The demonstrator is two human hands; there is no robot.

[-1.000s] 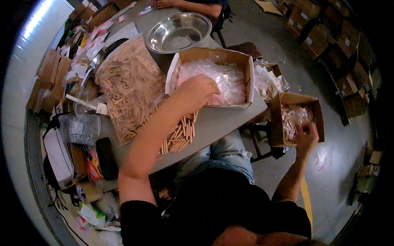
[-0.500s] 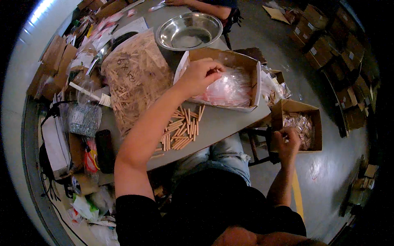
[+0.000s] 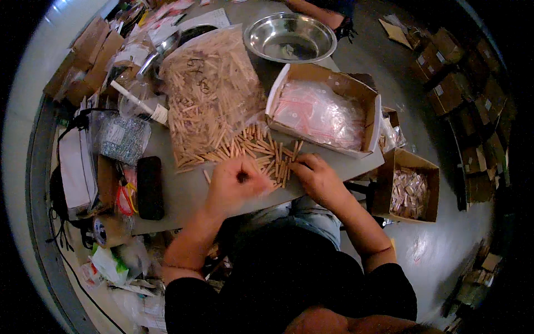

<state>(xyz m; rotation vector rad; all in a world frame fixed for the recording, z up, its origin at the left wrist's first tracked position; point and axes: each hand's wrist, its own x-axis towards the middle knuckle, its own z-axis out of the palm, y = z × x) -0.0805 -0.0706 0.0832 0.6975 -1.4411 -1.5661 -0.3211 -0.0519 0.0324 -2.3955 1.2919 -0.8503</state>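
Observation:
Short wooden dowels (image 3: 258,143) lie in a loose pile on the table, at the mouth of a large clear bag (image 3: 206,83) full of the same dowels. My left hand (image 3: 236,181) is over the near left side of the pile, somewhat blurred, its fingers curled into a ring. Whatever it grips is not clear. At the pile's right edge my right hand (image 3: 317,175) has its fingers closed on a dowel (image 3: 297,149). Beyond it stands a white-edged cardboard box (image 3: 367,125) holding clear zip bags (image 3: 325,114).
A steel bowl (image 3: 290,38) sits at the table's far side. Right of the table, a cardboard box (image 3: 384,192) holds small filled packets (image 3: 410,192). A black case (image 3: 149,188), a bag of metal parts (image 3: 125,139) and a tape roll (image 3: 108,231) crowd the left.
My left hand has come back from the box of clear bags to the dowel pile. My right hand has left the packet box and moved left to the dowels. The view has shifted.

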